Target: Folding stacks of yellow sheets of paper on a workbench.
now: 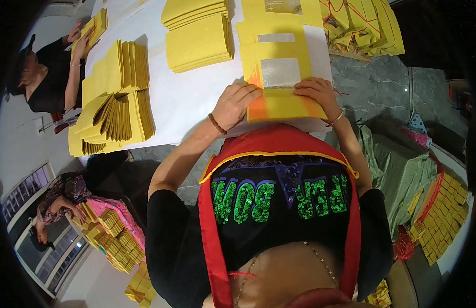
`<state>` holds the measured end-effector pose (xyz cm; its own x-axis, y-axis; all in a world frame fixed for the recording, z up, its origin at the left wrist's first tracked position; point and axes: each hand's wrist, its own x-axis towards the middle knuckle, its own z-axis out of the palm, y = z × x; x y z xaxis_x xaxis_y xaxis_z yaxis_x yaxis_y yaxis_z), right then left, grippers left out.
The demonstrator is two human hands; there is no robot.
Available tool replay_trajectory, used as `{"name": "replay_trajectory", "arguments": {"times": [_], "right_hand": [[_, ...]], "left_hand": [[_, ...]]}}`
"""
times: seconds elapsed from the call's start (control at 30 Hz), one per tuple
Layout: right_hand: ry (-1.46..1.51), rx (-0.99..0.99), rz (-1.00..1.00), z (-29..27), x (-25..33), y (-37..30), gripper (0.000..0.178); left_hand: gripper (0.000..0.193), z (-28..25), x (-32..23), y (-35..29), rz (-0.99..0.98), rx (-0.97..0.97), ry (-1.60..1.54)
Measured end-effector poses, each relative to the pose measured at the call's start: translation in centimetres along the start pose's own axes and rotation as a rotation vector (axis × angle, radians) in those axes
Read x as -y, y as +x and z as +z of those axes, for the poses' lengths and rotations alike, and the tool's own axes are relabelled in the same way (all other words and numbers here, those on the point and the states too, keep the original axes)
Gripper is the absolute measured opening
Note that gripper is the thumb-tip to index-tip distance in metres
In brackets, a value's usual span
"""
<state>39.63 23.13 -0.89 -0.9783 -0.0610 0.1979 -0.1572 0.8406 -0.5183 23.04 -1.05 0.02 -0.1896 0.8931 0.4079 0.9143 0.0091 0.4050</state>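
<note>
In front of me, at the near edge of the table, lies a yellow paper sheet (281,107) with orange-tinted sides and a silver rectangle (280,74). My left hand (237,105) grips its left side with curled fingers. On the opposite side, my right hand (320,96) holds the paper with bent fingers, the thumb mostly hidden. The near part of the sheet looks folded up between both hands. More yellow sheets with silver patches (277,38) extend away from me, overlapping one another.
Folded yellow paper stacks (199,43) stand left of the sheets, with fanned bundles (117,115) farther left on the white table (171,97). Red-tied yellow paper (363,25) lies far right. Green sacks (399,169) sit at right. Two people work at left, one handling yellow paper (97,31).
</note>
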Motion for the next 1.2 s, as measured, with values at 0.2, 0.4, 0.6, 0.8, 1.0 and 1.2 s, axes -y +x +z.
{"name": "replay_trajectory", "arguments": {"times": [0.2, 0.4, 0.6, 0.8, 1.0, 1.2], "right_hand": [[0.231, -0.009, 0.362, 1.3, -0.7, 1.6, 0.031], [0.800, -0.363, 0.650, 1.9, 0.2, 3.8, 0.048], [0.505, -0.360, 0.600, 2.9, -1.4, 3.3, 0.048], [0.530, -0.335, 0.743, 2.0, 0.6, 4.8, 0.043], [0.445, -0.520, 0.665, 4.2, -1.1, 4.4, 0.042], [0.441, -0.446, 0.770, 4.0, -0.9, 4.6, 0.041]], "left_hand": [[0.013, 0.4, 0.9, 1.3, -0.512, 0.053, -0.342], [0.019, 2.3, 2.8, 2.0, -0.951, -0.003, -0.695], [0.042, 2.4, 2.2, 3.0, -0.987, -0.151, -0.811], [0.051, 2.9, 2.1, 2.8, -0.977, -0.199, -0.776], [0.048, 2.4, 1.9, 3.5, -1.010, -0.199, -0.831], [0.045, 1.5, 1.5, 3.0, -1.027, -0.180, -0.766]]}}
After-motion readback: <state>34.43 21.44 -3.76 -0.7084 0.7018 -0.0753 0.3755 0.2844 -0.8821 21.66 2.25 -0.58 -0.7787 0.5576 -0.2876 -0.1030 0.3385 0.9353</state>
